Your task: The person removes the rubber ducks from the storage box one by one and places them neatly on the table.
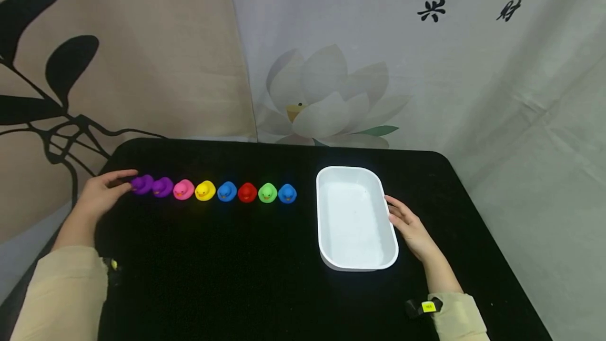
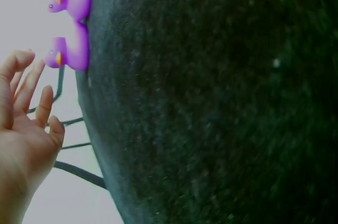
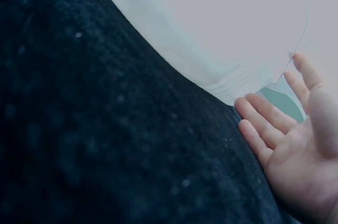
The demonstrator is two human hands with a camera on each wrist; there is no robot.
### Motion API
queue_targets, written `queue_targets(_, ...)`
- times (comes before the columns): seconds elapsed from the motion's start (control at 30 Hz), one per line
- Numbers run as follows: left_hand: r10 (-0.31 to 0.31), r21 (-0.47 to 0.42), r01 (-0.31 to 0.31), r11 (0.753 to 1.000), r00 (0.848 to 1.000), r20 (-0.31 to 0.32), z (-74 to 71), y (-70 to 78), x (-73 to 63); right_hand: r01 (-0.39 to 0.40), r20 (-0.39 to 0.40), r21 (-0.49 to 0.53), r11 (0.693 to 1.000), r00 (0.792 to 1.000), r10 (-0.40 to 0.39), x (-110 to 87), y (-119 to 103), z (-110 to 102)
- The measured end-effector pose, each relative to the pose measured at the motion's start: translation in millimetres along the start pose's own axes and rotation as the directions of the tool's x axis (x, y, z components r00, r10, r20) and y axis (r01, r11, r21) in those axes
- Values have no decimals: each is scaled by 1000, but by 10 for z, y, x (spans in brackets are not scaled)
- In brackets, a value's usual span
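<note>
Several small rubber ducks stand in a row across the far left half of the table. From the left come two purple ducks [image 1: 163,187], then a pink duck [image 1: 183,190], a yellow duck [image 1: 205,190], a blue duck [image 1: 226,191], a red duck [image 1: 247,192], a green duck [image 1: 267,193] and another blue duck [image 1: 287,193]. My left hand [image 1: 98,193] is at the row's left end, fingertips right by the outermost purple duck [image 2: 79,49], fingers loosely extended. On the right, my right hand [image 1: 414,233] has its fingertips against the side of a white tray [image 1: 357,220], fingers relaxed.
The table [image 1: 213,278] has a black top with rounded far corners. Behind it hangs a printed cloth [image 1: 189,51] with a flower, dark leaves and writing. The tray's inside is bare white, and a black strip shows at each wrist.
</note>
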State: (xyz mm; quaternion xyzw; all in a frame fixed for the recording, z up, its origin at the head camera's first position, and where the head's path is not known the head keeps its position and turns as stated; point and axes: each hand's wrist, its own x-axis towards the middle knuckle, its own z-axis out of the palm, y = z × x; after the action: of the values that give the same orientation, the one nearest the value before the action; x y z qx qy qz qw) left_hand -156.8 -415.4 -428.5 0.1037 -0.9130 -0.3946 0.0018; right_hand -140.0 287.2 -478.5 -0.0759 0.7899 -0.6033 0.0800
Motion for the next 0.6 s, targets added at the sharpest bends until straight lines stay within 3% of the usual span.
queue_targets(0.27, 117, 70, -113, 991, 991, -65, -57, 153, -29, 10, 1, 5, 1000, 1000, -10, 32, -18, 22)
queue_targets(0.6, 185, 167, -175, 970, 982, -47, -36, 416, -120, 24, -9, -22, 999, 1000, -24, 11, -22, 12)
